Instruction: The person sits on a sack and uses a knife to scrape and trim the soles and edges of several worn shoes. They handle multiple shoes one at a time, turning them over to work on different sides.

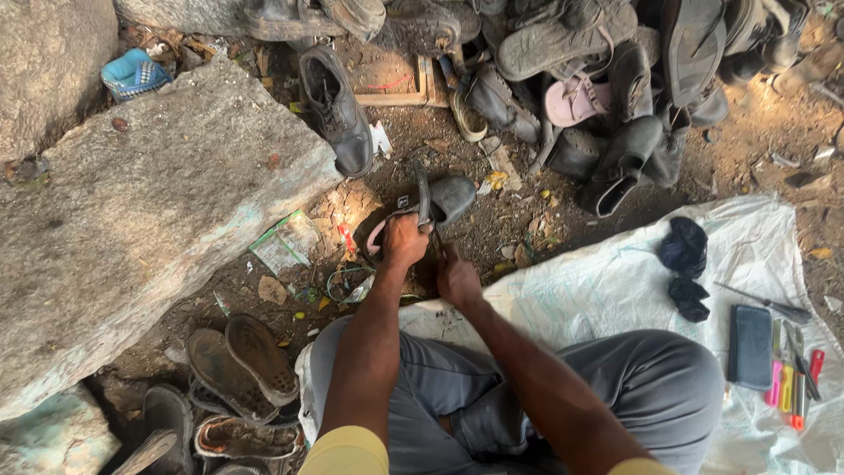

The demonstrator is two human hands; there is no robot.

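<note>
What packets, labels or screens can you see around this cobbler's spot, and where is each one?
Clear plastic packet: on the dirt beside the big stone slab, left of the left hand; flat, rectangular, green-edged.
Phone: on the white sack sheet, far right beside coloured hand tools; dark rectangle, screen blank.
No signs visible.

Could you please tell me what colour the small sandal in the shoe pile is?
Pink; the small moulded sandal shows best in the head view.
</note>
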